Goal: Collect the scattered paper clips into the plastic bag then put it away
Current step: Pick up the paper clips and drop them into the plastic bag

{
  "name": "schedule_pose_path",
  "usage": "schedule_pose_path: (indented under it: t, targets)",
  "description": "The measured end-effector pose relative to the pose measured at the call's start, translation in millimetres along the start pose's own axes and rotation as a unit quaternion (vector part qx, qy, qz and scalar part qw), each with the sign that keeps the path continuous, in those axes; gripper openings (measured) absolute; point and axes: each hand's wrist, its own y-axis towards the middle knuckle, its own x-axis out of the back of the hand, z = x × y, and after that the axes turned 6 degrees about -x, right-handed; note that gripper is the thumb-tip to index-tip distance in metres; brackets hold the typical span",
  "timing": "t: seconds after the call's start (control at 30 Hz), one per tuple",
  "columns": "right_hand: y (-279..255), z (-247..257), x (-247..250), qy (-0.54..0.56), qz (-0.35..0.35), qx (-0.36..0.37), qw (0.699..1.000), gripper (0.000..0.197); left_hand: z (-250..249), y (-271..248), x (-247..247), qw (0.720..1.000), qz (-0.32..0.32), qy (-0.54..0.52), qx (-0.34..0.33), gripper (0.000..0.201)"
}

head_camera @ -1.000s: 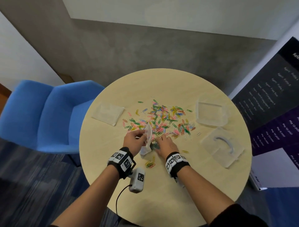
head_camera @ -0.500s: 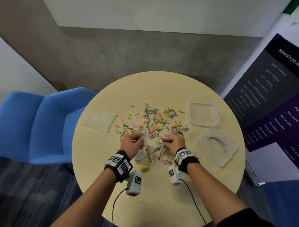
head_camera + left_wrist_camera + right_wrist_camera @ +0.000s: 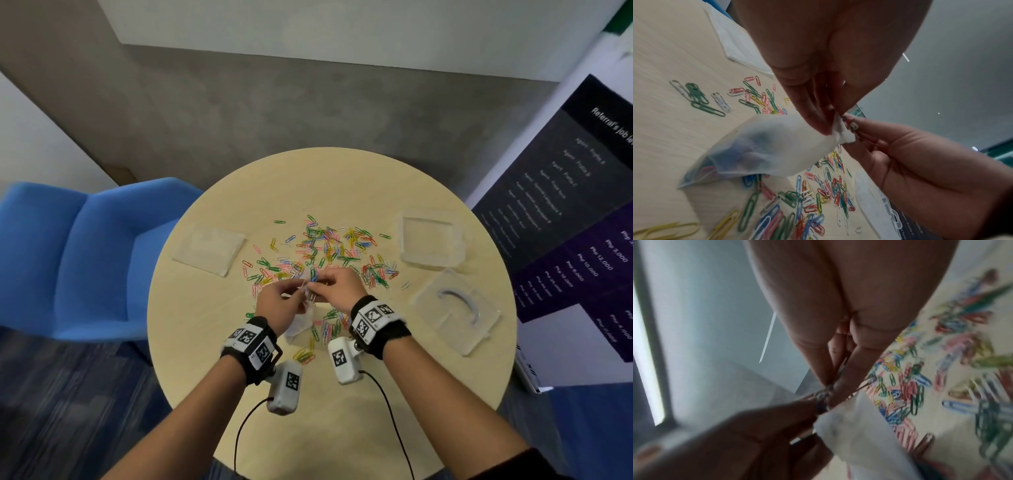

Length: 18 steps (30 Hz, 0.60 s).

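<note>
Right now I am pinching the mouth of the plastic bag (image 3: 764, 146) with my left hand (image 3: 279, 303), fingers curled on its top edge, so the bag is hanging just above the table (image 3: 342, 178) with a few clips showing through its cloudy wall. My right hand (image 3: 337, 289) is pinching a small bunch of paper clips (image 3: 850, 123) at that same opening, fingertips nearly touching those of the left. Below and beyond both hands the scattered paper clips (image 3: 329, 250) are lying in many colours across the middle of the round wooden table, with a few more lying near my wrists. A flat clear bag (image 3: 209, 251) is resting to the left of the pile, and two clear plastic trays (image 3: 431, 240) are sitting to its right. A blue chair (image 3: 85, 253) is standing beside the table on the left.
</note>
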Motion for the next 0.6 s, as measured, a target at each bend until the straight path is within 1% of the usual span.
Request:
schedule_pose_path:
  t: [0.03, 0.07, 0.1, 0.17, 0.23, 0.3, 0.4, 0.43, 0.47, 0.5, 0.53, 0.57, 0.6]
  targets:
    - [0.2, 1.8, -1.8, -0.078, -0.018, 0.024, 0.996, 0.019, 0.6, -0.4, 1.5, 1.0, -0.001, 0.008, -0.001, 0.018]
    - [-2.1, 6.1, -3.5, -0.14, -0.018, 0.038, 0.989, 0.017, 1.6, -0.7, 2.8, 1.0, 0.0, 0.019, -0.004, 0.02]
    - [-3.6, 9.9, -5.6, -0.186, -0.002, 0.037, 0.982, 0.019, 1.7, -1.3, 3.7, 0.999, 0.003, 0.033, -0.009, 0.02]
    - [-4.3, 14.4, -10.2, -0.241, 0.026, 0.016, 0.97, 0.025, 0.5, -2.9, 3.7, 0.998, 0.013, 0.06, -0.026, 0.022]
    - [-5.9, 17.0, -16.7, -0.285, 0.016, 0.006, 0.958, 0.018, -1.9, -4.5, 3.0, 0.996, 0.012, 0.073, -0.04, 0.023]
    - [-6.6, 18.2, -21.3, -0.292, -0.016, 0.016, 0.956, 0.017, -4.2, -5.2, 4.0, 0.996, 0.004, 0.078, -0.045, 0.024]
    - [-13.0, 22.2, -12.6, -0.184, -0.07, 0.059, 0.979, 0.017, -1.7, -3.2, 9.9, 0.997, -0.012, 0.07, -0.039, 0.024]
    - [-13.8, 20.1, -6.2, -0.17, -0.112, 0.082, 0.976, 0.015, -0.2, -2.5, 12.9, 0.997, -0.018, 0.065, -0.031, 0.025]
    - [-13.9, 14.9, 2.4, -0.189, -0.155, 0.092, 0.965, 0.014, 2.1, -1.4, 15.5, 0.998, -0.024, 0.057, -0.023, 0.025]
    - [-12.6, 5.7, 11.5, -0.229, -0.183, 0.08, 0.953, 0.017, 4.7, -0.9, 17.5, 0.998, -0.029, 0.044, -0.016, 0.024]
    - [-11.6, -6.2, 19.1, -0.283, -0.184, 0.034, 0.941, 0.031, 6.9, -1.0, 19.0, 0.999, -0.033, 0.032, -0.012, 0.023]
    - [-10.9, -21.7, 24.3, -0.339, -0.156, -0.032, 0.927, 0.056, 8.4, -1.6, 20.4, 0.999, -0.036, 0.024, -0.01, 0.022]
    - [-12.3, -37.9, 26.5, -0.378, -0.111, -0.099, 0.914, 0.084, 9.4, -2.5, 21.5, 0.999, -0.039, 0.019, -0.009, 0.022]
